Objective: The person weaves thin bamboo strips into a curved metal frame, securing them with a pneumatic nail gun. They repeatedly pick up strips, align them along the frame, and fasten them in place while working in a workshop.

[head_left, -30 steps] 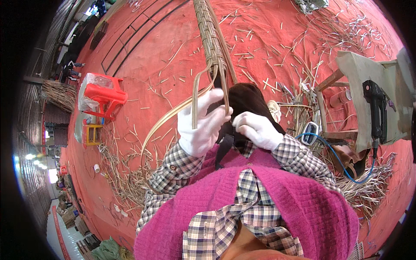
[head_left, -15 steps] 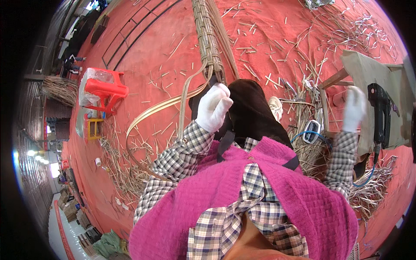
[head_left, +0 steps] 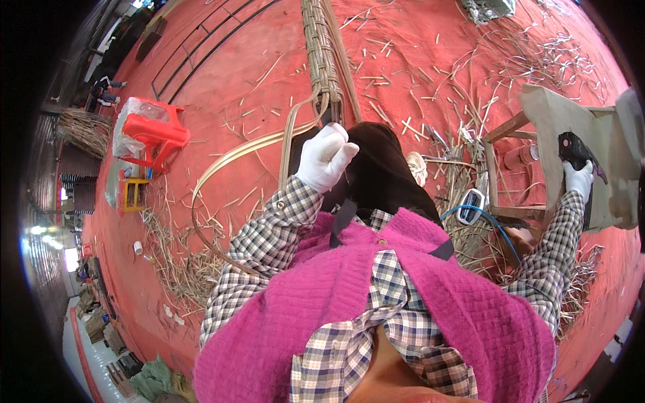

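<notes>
- The woven cane strip (head_left: 321, 60) ran from the knees away across the floor; the left hand (head_left: 327, 156), gloved white, was closed on its near end, apparently holding it taut.
- The right hand (head_left: 578, 179) reached out to a black power tool (head_left: 575, 149) on a cloth-covered stool (head_left: 571, 114), fingers closing around it.
- Loose cane splits (head_left: 228, 168) curved beside.
- The red floor (head_left: 222, 80) was strewn with offcuts; a red plastic stool (head_left: 153, 131) stood left.

Left hand (head_left: 327, 156), white-gloved, fingers curled shut, raised ahead of chest, forearm bent upward. Right hand (head_left: 578, 180), also white-gloved, stretched far out to right side, arm nearly straight, checked sleeves on both.
</notes>
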`<action>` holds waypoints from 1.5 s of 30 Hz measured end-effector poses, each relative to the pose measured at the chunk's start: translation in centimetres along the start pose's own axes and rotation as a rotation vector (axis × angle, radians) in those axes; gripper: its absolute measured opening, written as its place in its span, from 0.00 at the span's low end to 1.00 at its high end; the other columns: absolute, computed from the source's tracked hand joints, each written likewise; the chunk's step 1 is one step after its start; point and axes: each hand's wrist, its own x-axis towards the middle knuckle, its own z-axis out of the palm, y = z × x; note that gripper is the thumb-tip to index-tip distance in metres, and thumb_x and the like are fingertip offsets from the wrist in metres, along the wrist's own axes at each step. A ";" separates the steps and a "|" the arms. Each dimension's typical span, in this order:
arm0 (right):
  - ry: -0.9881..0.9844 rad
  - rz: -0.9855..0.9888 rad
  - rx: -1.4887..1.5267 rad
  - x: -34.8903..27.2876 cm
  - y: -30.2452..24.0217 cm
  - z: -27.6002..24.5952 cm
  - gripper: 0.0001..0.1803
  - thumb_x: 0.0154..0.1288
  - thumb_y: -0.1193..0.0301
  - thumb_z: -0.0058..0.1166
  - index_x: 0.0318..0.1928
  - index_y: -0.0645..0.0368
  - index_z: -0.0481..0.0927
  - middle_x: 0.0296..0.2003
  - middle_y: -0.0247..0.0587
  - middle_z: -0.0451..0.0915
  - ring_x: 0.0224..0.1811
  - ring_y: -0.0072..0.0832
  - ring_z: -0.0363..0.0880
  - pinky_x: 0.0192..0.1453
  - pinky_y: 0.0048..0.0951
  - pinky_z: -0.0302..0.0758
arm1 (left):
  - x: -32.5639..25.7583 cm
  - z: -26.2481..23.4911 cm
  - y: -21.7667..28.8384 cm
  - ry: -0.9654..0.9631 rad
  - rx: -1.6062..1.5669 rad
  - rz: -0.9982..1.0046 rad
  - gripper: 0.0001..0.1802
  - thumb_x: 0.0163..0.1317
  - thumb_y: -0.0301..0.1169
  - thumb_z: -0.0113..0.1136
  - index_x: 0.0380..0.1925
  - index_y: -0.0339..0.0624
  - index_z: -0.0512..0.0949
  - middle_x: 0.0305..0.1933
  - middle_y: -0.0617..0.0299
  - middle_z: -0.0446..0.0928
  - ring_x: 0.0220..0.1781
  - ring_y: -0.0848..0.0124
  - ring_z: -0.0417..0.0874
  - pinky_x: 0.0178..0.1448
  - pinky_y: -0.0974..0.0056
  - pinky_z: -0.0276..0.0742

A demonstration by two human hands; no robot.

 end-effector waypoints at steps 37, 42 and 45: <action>-0.544 -1.304 0.702 -32.5 -25.2 -9.5 0.27 0.59 0.62 0.51 0.60 0.50 0.69 0.26 0.45 0.79 0.28 0.43 0.81 0.30 0.39 0.75 | -0.9 0.0 -3.7 -0.081 -0.096 0.039 0.27 0.68 0.51 0.47 0.41 0.35 0.81 0.44 0.55 0.77 0.49 0.63 0.76 0.55 0.62 0.68; -0.532 -1.358 0.665 -32.6 -25.4 -9.6 0.33 0.54 0.63 0.56 0.62 0.54 0.64 0.23 0.45 0.78 0.27 0.43 0.80 0.30 0.41 0.73 | -1.2 0.1 -4.1 -0.090 -0.189 -0.053 0.26 0.67 0.50 0.50 0.40 0.35 0.81 0.44 0.56 0.76 0.47 0.66 0.77 0.52 0.64 0.70; -0.549 -1.336 0.629 -32.9 -25.5 -9.8 0.34 0.53 0.62 0.56 0.62 0.53 0.64 0.25 0.44 0.79 0.28 0.42 0.81 0.31 0.42 0.72 | -1.3 0.2 -4.3 -0.085 -0.237 -0.094 0.25 0.67 0.49 0.51 0.40 0.35 0.80 0.43 0.57 0.76 0.46 0.67 0.77 0.50 0.66 0.71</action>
